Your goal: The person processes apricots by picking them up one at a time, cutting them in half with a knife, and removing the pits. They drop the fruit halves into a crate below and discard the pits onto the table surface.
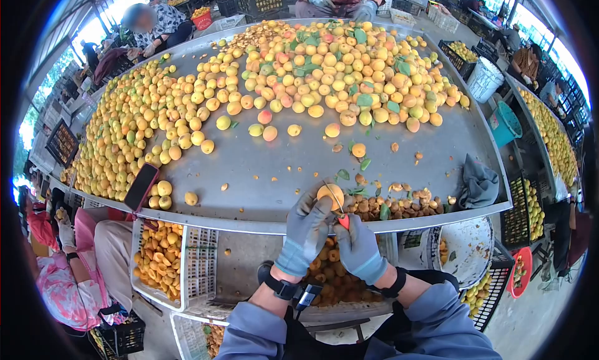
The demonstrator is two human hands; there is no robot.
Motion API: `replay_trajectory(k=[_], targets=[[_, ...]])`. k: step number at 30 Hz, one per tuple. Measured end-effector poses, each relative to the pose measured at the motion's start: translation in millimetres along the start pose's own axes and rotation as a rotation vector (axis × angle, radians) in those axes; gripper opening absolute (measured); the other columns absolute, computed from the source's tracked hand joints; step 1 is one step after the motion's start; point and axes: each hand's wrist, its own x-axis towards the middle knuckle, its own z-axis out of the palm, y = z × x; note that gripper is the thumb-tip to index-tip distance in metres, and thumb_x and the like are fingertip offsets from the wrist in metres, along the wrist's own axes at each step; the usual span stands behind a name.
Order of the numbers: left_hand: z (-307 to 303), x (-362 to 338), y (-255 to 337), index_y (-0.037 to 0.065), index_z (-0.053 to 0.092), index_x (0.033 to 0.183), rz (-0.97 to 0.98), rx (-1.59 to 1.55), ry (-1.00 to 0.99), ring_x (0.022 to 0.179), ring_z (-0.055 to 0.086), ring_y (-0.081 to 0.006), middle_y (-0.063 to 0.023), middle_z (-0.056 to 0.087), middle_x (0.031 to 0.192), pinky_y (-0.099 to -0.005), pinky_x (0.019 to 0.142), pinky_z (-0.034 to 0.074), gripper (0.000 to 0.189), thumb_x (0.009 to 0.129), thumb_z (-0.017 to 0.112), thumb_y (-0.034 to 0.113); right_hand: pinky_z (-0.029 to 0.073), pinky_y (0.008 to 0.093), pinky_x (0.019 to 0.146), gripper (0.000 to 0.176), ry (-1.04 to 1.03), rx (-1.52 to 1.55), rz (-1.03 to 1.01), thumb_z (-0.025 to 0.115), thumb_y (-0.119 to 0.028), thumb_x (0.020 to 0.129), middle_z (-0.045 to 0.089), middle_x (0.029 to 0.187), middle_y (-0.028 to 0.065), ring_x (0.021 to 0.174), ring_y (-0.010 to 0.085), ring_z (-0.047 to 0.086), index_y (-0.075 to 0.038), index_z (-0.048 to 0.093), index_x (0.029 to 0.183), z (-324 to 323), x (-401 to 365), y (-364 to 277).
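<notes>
My left hand (306, 232), in a grey-blue glove, is closed around an apricot (332, 196) just above the table's near edge. In my gloved right hand (363, 251) is a small red-handled knife (344, 221); its thin metal end meets the apricot. Just right of the fruit, a heap of brown apricot pits (399, 205) lies along the table edge with a few leaves. Below my hands stands a crate of split apricots (327, 269), partly hidden by my gloves and wrists.
Whole apricots (349, 67) are piled across the metal table (262, 173). A phone (141, 186) lies at its left edge, a dark cloth (479, 182) at the right. A crate of apricot halves (161, 254) and a white bucket (465, 251) stand below. Other people sit around.
</notes>
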Motion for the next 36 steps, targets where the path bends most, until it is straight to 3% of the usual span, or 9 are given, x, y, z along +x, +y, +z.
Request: replay_trajectory(k=[7,13,16,20,22,25,28,35,36], targets=[[-1,0,8,-0.004,0.037,0.146,0.121,0.314,0.13,0.109,0.062,-0.0146,-0.0124,0.062,0.124,-0.0259,0.086,0.056,0.065,0.092,0.071,0.01,0.044,0.0493,0.051,0.017,-0.023,0.013,0.039,0.059,-0.012,0.094,0.056,0.065,0.0219,0.063,0.0458,0.06,0.0,0.049,0.101,-4,4,-9],[7,0,21,-0.005,0.033,0.149,0.268,0.688,0.086,0.11,0.063,-0.0187,-0.0159,0.056,0.134,-0.0299,0.09,0.055,0.068,0.092,0.068,0.003,0.044,0.0476,0.05,0.018,-0.027,0.014,0.048,0.059,-0.014,0.095,0.056,0.065,0.0225,0.061,0.0455,0.06,0.001,0.049,0.101,-7,2,-7],[-1,1,27,-0.006,0.038,0.146,0.348,0.801,0.041,0.109,0.063,-0.0192,-0.0158,0.061,0.129,-0.0319,0.09,0.056,0.064,0.091,0.069,0.003,0.044,0.0472,0.051,0.018,-0.071,0.036,0.034,0.059,-0.014,0.096,0.056,0.066,0.0229,0.062,0.0456,0.059,0.001,0.049,0.101,-14,4,-15],[-4,1,20,-0.006,0.05,0.137,0.235,0.777,0.113,0.102,0.065,-0.0184,-0.0136,0.066,0.117,-0.0306,0.085,0.056,0.05,0.094,0.069,0.013,0.044,0.0474,0.055,0.019,-0.168,0.072,0.059,0.058,-0.015,0.097,0.057,0.072,0.0243,0.067,0.0458,0.059,0.001,0.048,0.102,-14,10,-12],[-5,5,1,-0.003,0.059,0.124,0.062,0.23,0.25,0.093,0.066,-0.0166,-0.0097,0.069,0.107,-0.0295,0.08,0.055,0.039,0.098,0.066,0.025,0.044,0.0476,0.056,0.019,-0.167,0.091,0.07,0.057,-0.015,0.098,0.057,0.073,0.0247,0.069,0.0457,0.059,0.001,0.049,0.102,-4,9,-4],[-6,3,-7,0.0,0.06,0.122,0.035,0.117,0.253,0.087,0.064,-0.0146,-0.0067,0.067,0.103,-0.0286,0.079,0.053,0.041,0.099,0.063,0.034,0.043,0.0477,0.056,0.019,-0.143,0.102,0.085,0.057,-0.016,0.098,0.057,0.072,0.0246,0.068,0.0451,0.06,0.001,0.048,0.102,3,7,0],[-2,4,1,0.0,0.059,0.127,0.024,0.108,0.187,0.089,0.059,-0.0063,-0.0018,0.066,0.106,-0.0222,0.076,0.051,0.041,0.1,0.064,0.03,0.042,0.0477,0.052,0.019,-0.106,0.088,0.059,0.057,-0.016,0.098,0.057,0.068,0.0235,0.064,0.0444,0.06,0.001,0.048,0.101,2,7,1],[-12,9,6,-0.002,0.057,0.126,0.117,0.478,0.162,0.09,0.063,-0.0115,-0.0051,0.067,0.104,-0.026,0.081,0.053,0.051,0.098,0.064,0.041,0.041,0.048,0.049,0.022,-0.146,0.028,0.082,0.058,-0.018,0.098,0.056,0.062,0.0229,0.059,0.044,0.059,0.002,0.048,0.099,-8,11,-6],[-8,7,5,-0.002,0.059,0.123,0.09,0.496,0.206,0.086,0.061,-0.0086,-0.004,0.067,0.101,-0.0236,0.076,0.052,0.048,0.098,0.065,0.038,0.041,0.048,0.049,0.022,-0.146,0.025,0.083,0.058,-0.018,0.098,0.056,0.062,0.0229,0.059,0.044,0.059,0.002,0.048,0.099,-6,11,-4]])
